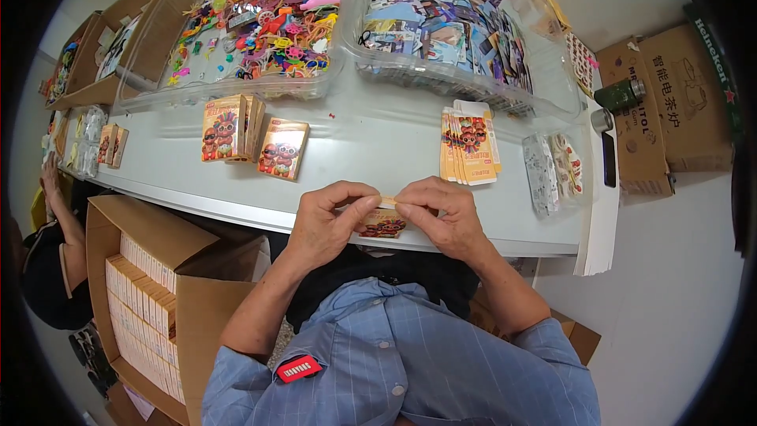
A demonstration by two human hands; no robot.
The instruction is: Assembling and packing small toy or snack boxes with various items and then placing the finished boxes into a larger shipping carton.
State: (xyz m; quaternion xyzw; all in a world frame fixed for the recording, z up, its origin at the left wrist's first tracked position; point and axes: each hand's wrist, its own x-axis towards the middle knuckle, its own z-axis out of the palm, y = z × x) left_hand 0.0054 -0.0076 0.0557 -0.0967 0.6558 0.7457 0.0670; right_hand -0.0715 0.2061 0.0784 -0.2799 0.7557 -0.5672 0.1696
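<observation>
A small orange paper box [384,228] with cartoon figures hangs between my hands at the table's front edge. My left hand [331,217] pinches its upper left corner. At the upper right, my right hand [443,219] grips the same box, thumb and fingers close together by the top flap. The tips of my fingers partly hide that flap. Left of my hands stand a group of matching boxes [224,128] and a single box [282,150]. A fanned pile of flat orange box blanks [471,146] lies beyond my right hand.
Clear bins hold colourful small toys [276,31] and picture cards [449,28] at the back. Plastic packets [540,175] lie right, near a phone [609,159] and dark green bottle [619,95]. A carton [201,331] of packed boxes stands lower left, beside another person's arm [69,229].
</observation>
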